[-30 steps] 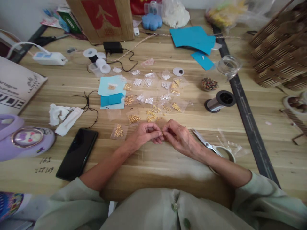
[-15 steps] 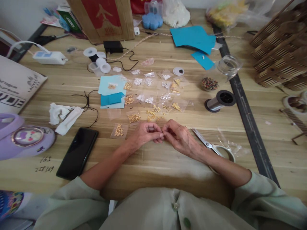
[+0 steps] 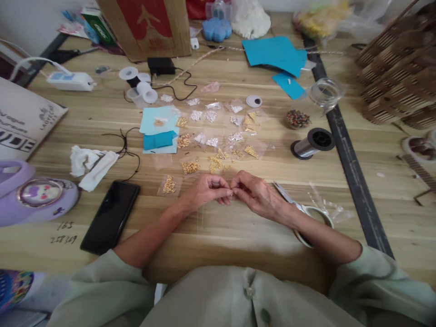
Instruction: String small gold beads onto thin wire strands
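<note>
My left hand (image 3: 206,190) and my right hand (image 3: 257,195) meet fingertip to fingertip low over the wooden table (image 3: 218,236). Both are closed in a pinch on a tiny piece between them, too small to name. Just beyond my fingers lie several small clear bags of gold beads (image 3: 215,162) and silver beads (image 3: 203,138). One bag of gold pieces (image 3: 169,185) rests left of my left hand. Scissors (image 3: 299,210) lie beside my right wrist.
A black phone (image 3: 111,215) lies at the left, with white tissue (image 3: 89,165) and black cord (image 3: 125,150) above it. A wire spool (image 3: 311,143), a bead dish (image 3: 297,119) and a glass jar (image 3: 325,93) stand at the right. Blue paper (image 3: 275,53) and a cardboard box (image 3: 146,27) sit at the back.
</note>
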Tool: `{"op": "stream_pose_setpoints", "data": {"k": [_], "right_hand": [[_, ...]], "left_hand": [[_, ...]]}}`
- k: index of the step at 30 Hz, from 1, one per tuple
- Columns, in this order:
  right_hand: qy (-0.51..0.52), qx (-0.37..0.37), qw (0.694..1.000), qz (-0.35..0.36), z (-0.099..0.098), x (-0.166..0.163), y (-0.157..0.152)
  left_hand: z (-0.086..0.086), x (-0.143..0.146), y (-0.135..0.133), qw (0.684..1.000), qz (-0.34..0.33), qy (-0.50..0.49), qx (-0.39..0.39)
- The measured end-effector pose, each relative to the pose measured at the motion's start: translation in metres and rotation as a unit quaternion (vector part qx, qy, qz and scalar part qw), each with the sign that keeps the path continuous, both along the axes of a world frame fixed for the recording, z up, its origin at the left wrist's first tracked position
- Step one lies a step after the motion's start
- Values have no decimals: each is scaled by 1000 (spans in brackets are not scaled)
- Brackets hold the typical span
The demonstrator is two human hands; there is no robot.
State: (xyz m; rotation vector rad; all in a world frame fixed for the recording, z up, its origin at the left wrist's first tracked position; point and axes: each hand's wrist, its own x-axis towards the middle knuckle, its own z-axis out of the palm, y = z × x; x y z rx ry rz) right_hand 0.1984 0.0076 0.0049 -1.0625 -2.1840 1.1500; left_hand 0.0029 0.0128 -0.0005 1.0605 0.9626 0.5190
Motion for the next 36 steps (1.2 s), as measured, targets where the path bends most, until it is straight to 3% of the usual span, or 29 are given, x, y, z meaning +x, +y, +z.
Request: {"op": "stream_pose_setpoints", "data": {"k": [11, 36], "right_hand": [[-15, 50, 998, 29, 1, 1, -1], [-20, 39, 999, 6, 4, 0, -1]], "left_hand": [[-4, -2, -1, 999, -30, -3, 28], [2, 0, -1, 999, -27, 4, 31]]}}
